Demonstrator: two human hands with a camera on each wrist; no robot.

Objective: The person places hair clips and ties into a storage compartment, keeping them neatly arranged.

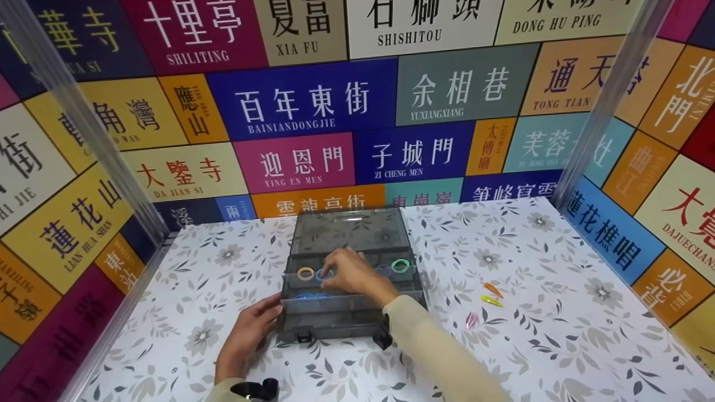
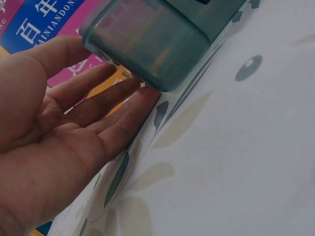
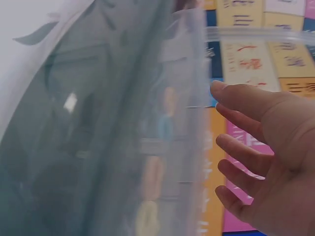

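A translucent dark grey storage box (image 1: 335, 329) stands with its lid (image 1: 350, 231) raised at the back and its tiers of compartments exposed. Inside lie small rings that look like hair ties: an orange ring (image 1: 305, 273), a blue ring partly hidden by fingers, and a green ring (image 1: 400, 266). Over these compartments hovers my right hand (image 1: 354, 272), its fingers loosely bent; the right wrist view shows nothing between them. My left hand (image 1: 254, 329) touches the box's left side with extended fingertips, also visible in the left wrist view. Blue items (image 1: 314, 296) occupy a lower tier.
To the right of the box, an orange clip-like piece (image 1: 492, 289), a yellow piece (image 1: 491, 301) and a pink-and-white piece (image 1: 472, 320) lie on the floral tablecloth (image 1: 547, 335). Walls with colourful signs and clear corner posts (image 1: 592, 106) bound the table at the back and sides.
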